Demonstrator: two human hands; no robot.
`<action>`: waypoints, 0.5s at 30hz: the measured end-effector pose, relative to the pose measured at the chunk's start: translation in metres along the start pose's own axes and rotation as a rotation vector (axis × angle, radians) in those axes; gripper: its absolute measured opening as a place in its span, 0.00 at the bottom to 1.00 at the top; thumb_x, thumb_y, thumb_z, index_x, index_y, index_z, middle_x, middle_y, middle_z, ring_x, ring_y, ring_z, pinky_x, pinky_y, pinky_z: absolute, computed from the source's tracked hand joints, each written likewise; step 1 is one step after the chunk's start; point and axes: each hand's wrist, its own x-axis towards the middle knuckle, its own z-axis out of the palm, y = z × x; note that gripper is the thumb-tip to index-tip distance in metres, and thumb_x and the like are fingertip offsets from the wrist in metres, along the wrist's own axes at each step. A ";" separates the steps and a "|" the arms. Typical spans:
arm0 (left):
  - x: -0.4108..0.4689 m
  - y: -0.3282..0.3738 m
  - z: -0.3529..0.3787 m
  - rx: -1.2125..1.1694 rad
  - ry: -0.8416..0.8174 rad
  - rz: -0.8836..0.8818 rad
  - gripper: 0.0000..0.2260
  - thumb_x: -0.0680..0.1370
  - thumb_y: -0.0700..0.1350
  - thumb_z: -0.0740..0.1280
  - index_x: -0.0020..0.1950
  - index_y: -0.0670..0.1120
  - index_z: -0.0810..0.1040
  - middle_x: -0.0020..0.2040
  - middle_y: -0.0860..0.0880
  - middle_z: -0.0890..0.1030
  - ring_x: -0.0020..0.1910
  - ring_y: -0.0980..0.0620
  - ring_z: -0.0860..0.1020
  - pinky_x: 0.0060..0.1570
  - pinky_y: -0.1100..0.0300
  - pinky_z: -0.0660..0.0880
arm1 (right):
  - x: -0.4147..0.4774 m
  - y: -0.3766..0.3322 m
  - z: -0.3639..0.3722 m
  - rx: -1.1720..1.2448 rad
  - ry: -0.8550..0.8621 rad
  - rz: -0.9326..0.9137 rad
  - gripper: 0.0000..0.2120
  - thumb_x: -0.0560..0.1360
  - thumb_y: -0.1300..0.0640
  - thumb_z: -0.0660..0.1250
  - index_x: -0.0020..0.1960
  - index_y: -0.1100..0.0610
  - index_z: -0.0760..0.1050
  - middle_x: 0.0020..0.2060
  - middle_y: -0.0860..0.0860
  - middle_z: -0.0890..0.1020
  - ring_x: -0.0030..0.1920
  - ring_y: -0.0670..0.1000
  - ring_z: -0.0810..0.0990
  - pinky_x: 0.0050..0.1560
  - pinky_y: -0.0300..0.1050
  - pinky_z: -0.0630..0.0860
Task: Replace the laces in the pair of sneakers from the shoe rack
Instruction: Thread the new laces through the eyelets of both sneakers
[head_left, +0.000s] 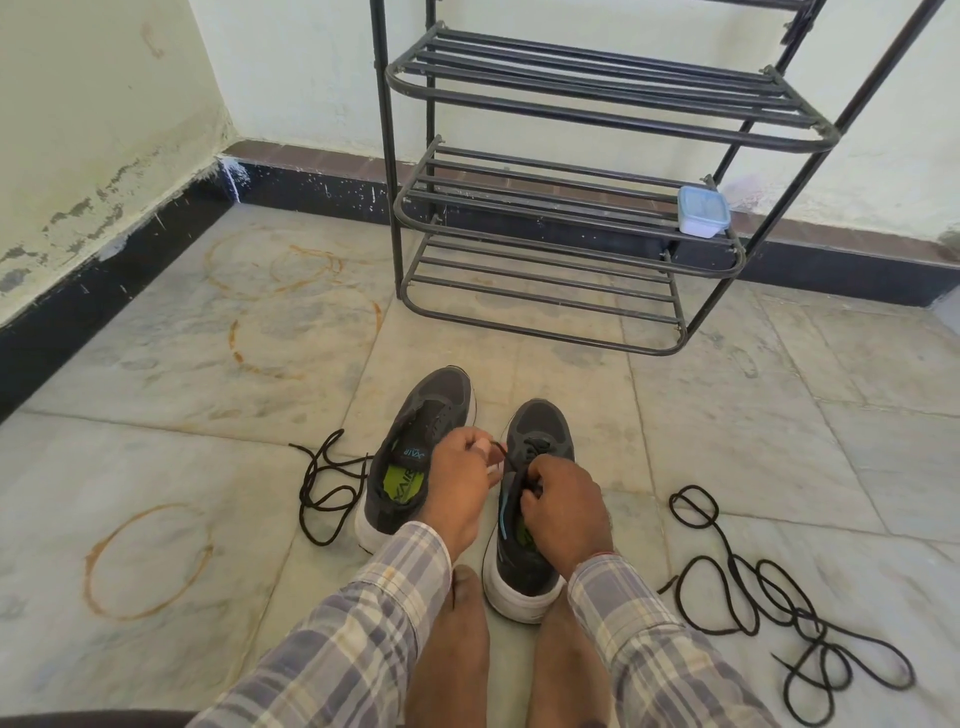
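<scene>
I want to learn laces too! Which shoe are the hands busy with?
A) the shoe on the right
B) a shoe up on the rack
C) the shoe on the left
A: the left hand and the right hand both hold a black lace at the right sneaker, and no shoe shows on the rack.

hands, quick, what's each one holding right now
Left hand: pinches the end of the black lace.
Right hand: grips lacing at the tongue of the sneaker.
</scene>
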 end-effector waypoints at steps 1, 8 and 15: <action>-0.001 0.009 0.002 -0.209 -0.023 -0.057 0.09 0.84 0.37 0.54 0.51 0.42 0.74 0.47 0.40 0.82 0.48 0.45 0.82 0.50 0.52 0.80 | 0.000 0.000 0.000 0.002 0.000 0.006 0.01 0.77 0.56 0.65 0.48 0.52 0.75 0.42 0.47 0.75 0.42 0.50 0.75 0.46 0.43 0.75; 0.006 0.036 -0.013 0.999 -0.100 0.344 0.09 0.83 0.44 0.59 0.59 0.47 0.77 0.50 0.48 0.80 0.47 0.51 0.78 0.47 0.58 0.74 | -0.002 0.008 0.001 -0.015 0.035 -0.006 0.04 0.77 0.60 0.62 0.47 0.52 0.69 0.44 0.50 0.76 0.43 0.53 0.76 0.45 0.48 0.75; -0.001 0.030 -0.006 1.413 -0.346 0.306 0.12 0.82 0.53 0.62 0.47 0.45 0.76 0.45 0.47 0.78 0.44 0.49 0.76 0.48 0.54 0.74 | 0.001 0.016 0.008 -0.019 0.261 -0.149 0.19 0.65 0.68 0.69 0.55 0.56 0.74 0.47 0.53 0.73 0.45 0.55 0.73 0.45 0.51 0.75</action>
